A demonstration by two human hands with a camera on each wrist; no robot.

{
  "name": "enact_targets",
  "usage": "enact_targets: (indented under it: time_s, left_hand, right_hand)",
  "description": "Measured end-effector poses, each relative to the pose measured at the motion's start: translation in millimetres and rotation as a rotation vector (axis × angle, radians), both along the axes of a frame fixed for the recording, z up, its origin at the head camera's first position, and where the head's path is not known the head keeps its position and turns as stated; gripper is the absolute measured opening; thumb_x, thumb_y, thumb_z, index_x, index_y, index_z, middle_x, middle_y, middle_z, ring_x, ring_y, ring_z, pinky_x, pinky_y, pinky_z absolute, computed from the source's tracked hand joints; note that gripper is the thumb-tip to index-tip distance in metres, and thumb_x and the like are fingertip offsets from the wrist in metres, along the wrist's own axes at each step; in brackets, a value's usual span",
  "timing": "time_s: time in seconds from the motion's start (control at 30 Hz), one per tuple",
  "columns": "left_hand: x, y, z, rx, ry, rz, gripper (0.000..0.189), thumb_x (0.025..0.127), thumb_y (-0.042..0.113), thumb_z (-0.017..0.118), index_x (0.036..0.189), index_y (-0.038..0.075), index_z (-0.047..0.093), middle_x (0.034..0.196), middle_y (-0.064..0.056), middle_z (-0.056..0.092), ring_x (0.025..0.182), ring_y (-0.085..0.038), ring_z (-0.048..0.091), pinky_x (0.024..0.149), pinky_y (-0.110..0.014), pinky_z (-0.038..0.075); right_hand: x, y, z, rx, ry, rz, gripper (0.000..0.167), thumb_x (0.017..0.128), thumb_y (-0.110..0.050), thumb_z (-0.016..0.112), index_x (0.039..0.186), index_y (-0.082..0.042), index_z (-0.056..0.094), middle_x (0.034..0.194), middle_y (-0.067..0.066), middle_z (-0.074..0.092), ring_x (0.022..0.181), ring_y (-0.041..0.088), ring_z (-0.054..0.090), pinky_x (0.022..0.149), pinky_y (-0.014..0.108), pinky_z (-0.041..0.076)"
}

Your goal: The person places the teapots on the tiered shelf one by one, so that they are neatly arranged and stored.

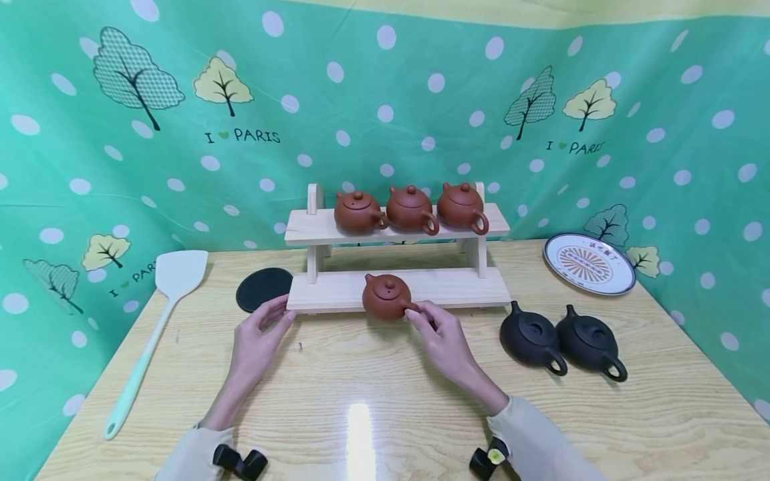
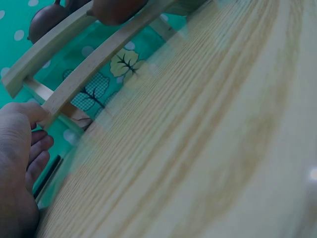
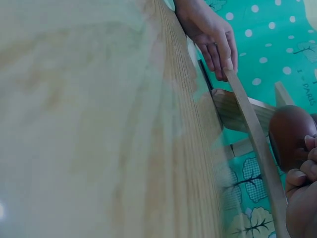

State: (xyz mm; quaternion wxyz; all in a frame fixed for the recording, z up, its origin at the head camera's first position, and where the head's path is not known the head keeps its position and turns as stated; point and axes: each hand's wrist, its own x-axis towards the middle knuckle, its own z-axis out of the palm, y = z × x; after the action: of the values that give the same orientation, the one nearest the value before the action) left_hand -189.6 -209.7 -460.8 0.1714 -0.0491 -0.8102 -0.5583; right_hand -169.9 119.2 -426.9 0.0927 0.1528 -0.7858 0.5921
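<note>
My right hand point(image 1: 444, 337) pinches the handle of a reddish-brown clay teapot point(image 1: 385, 297), its spout toward the upper left. That teapot is at the front edge of the lower board of a two-tier wooden shelf point(image 1: 457, 287). In the right wrist view, the right-hand fingers point(image 3: 308, 173) curl by the teapot's round body point(image 3: 290, 134). With thumb and fingers, my left hand point(image 1: 260, 337) grips the left end of the lower board; the left wrist view shows the thumb point(image 2: 32, 113) on the board's edge.
Three similar brown teapots point(image 1: 411, 208) line the upper board. Two black teapots point(image 1: 529, 337) sit on the table to the right, before a patterned plate point(image 1: 622, 277). At left lie a black round mat point(image 1: 255, 284) and a pale green-handled spatula point(image 1: 147, 341). A green polka-dot cloth point(image 1: 385, 80) hangs behind.
</note>
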Motion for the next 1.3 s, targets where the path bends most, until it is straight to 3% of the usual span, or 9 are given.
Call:
enact_targets:
  time_s: [0.37,0.67,1.1,1.3]
  left_hand:
    - [-0.7,0.0,-0.6,-0.008,0.012,-0.009,0.038,0.099,0.012,0.073,0.134,0.000,0.066,0.129,-0.017,0.069,0.111,-0.011,0.066,0.093,-0.011,0.049]
    - [-2.6,0.8,0.0,0.009,0.020,-0.021,0.036,0.099,0.014,0.073,0.132,0.001,0.068,0.127,-0.015,0.071,0.109,-0.007,0.066,0.094,-0.014,0.051]
    - [-0.5,0.5,1.0,-0.001,0.010,-0.007,0.036,0.099,0.016,0.073,0.132,0.001,0.068,0.127,-0.015,0.071,0.113,-0.022,0.067,0.094,-0.013,0.050]
    - [-0.4,-0.6,0.7,-0.012,0.012,-0.001,0.036,0.100,0.015,0.073,0.131,0.000,0.068,0.127,-0.016,0.071,0.112,-0.021,0.067,0.093,-0.012,0.050]
  right_hand:
    - [-10.9,-13,0.0,-0.023,0.006,0.016,0.016,0.106,-0.014,0.062,0.099,-0.003,0.072,0.068,-0.002,0.044,0.057,0.009,0.035,0.052,0.020,0.026]
    - [-18.2,-22,-2.5,-0.040,-0.001,0.029,0.017,0.106,-0.013,0.061,0.098,-0.001,0.072,0.068,0.000,0.044,0.058,0.010,0.036,0.053,0.021,0.027]
    - [-26.2,-36,-0.9,-0.032,0.022,0.038,0.020,0.106,-0.013,0.061,0.096,0.002,0.069,0.067,-0.002,0.043,0.059,0.011,0.036,0.054,0.022,0.028]
    - [-30.2,-41,-0.2,-0.038,0.007,0.043,0.020,0.106,-0.016,0.063,0.097,-0.001,0.072,0.067,-0.002,0.044,0.058,0.012,0.036,0.053,0.022,0.028]
